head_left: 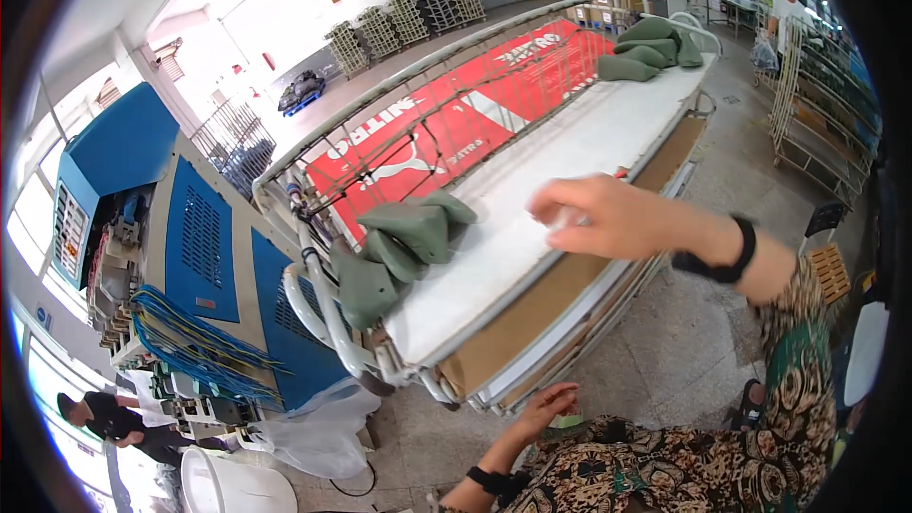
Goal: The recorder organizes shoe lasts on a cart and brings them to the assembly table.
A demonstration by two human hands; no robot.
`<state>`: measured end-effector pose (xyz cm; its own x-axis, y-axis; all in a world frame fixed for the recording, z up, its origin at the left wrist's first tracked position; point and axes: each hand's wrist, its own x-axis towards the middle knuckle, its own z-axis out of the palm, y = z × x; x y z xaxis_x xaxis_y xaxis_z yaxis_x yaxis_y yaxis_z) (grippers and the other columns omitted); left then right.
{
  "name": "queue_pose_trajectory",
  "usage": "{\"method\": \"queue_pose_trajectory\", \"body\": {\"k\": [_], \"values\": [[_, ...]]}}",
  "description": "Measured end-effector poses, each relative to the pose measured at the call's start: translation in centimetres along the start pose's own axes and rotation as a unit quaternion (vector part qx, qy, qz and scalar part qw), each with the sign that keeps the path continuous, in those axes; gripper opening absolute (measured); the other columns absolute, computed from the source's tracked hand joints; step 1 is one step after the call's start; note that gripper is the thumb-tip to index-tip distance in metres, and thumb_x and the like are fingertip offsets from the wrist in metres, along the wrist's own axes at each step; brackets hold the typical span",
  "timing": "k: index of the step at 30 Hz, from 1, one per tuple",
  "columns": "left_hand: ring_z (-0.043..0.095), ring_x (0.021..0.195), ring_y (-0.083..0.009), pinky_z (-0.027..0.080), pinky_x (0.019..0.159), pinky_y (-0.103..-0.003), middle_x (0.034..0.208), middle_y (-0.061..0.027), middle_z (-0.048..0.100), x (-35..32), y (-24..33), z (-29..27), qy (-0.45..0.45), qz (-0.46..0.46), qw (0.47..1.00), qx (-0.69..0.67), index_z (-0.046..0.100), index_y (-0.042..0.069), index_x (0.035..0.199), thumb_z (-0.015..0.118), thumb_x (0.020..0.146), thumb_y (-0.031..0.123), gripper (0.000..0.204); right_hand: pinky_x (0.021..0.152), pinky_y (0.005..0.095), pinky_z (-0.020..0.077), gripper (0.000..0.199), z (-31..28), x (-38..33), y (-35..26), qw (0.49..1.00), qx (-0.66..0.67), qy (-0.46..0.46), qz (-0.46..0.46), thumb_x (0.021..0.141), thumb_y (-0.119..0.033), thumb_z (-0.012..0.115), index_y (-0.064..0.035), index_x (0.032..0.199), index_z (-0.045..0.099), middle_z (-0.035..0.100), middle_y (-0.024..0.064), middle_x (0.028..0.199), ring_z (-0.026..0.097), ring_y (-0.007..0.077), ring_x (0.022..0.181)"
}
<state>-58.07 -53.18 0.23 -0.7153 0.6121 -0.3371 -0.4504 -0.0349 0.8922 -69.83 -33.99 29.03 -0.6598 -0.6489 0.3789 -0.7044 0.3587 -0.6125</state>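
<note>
My right hand [608, 218] is above the white top of a cart [541, 185], fingers curved and apart, with nothing plainly held. A black band circles that wrist. Lower down, in front of the cart's near edge, my left hand [548, 410] has its fingers partly stretched out. Beside it shows a small pale-green thing [567, 421], and whether the hand touches it I cannot tell. Several olive-green curved, moulded pieces [408, 233] lie heaped at the cart's left end. A second heap of such green pieces [655, 46] rests at its far right end.
A metal rail frame with a red printed panel [456, 123] backs the cart. At left stands a blue and beige machine [204, 237] with cables; a white bin [233, 484] is below it. Wire racks [822, 114] and a person [788, 5] are at right; another person [119, 427] is lower left.
</note>
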Motion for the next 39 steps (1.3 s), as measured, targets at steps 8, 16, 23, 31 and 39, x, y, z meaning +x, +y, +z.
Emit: {"method": "queue_pose_trajectory", "body": {"k": [8,16,23,31,39], "values": [[0.054,0.091,-0.0152,0.043,0.08,-0.027,0.096,-0.009,0.058,-8.1,2.5,-3.1,0.08,0.058,0.994,-0.041,0.051,-0.001,0.112,0.057,0.083,0.009,0.031,0.074,0.0415,0.0433,0.043,6.2,16.5,3.4,0.925,-0.254,-0.267,0.096,0.07,-0.021,0.057,0.0103,0.096,0.044,0.055,0.0265,0.093,0.054,0.037,0.091],[0.057,0.089,-0.0232,0.043,0.079,-0.034,0.093,-0.0158,0.06,-19.2,12.8,-4.8,0.073,0.184,0.971,0.131,0.056,-0.004,0.104,0.067,0.073,0.017,0.039,0.071,0.0427,0.0424,0.035,1.9,13.9,7.0,0.934,-0.268,-0.235,0.002,0.064,-0.013,0.056,0.0068,0.092,0.047,0.055,0.0242,0.086,0.054,0.0376,0.084],[0.06,0.063,-0.0182,0.046,0.061,-0.026,0.07,-0.0099,0.063,-22.2,27.7,-0.4,0.249,0.268,0.844,0.393,0.063,0.0,0.071,0.069,0.062,0.034,0.035,0.065,0.0355,0.0432,0.04,-7.3,3.8,4.5,0.973,-0.148,-0.138,0.108,0.065,-0.024,0.06,0.0003,0.096,0.052,0.058,0.0169,0.078,0.056,0.0283,0.073],[0.058,0.073,-0.0198,0.046,0.066,-0.03,0.079,-0.0102,0.06,-8.7,40.9,-6.4,0.106,0.017,0.685,0.72,0.058,0.002,0.098,0.067,0.066,0.016,0.036,0.073,0.0262,0.0419,0.059,-9.7,-9.9,6.4,0.986,0.051,0.104,0.117,0.062,-0.046,0.061,0.0034,0.093,0.055,0.059,0.0106,0.084,0.055,0.0161,0.08],[0.059,0.083,-0.0287,0.046,0.074,-0.037,0.09,-0.0141,0.062,2.2,39.2,-15.1,-0.186,-0.202,0.443,0.853,0.057,0.005,0.104,0.073,0.062,0.032,0.052,0.068,0.0253,0.042,0.046,-1.1,-23.3,11.0,0.884,0.323,0.165,0.295,0.062,-0.027,0.068,0.0018,0.097,0.058,0.06,0.0051,0.083,0.054,0.013,0.077]]}}
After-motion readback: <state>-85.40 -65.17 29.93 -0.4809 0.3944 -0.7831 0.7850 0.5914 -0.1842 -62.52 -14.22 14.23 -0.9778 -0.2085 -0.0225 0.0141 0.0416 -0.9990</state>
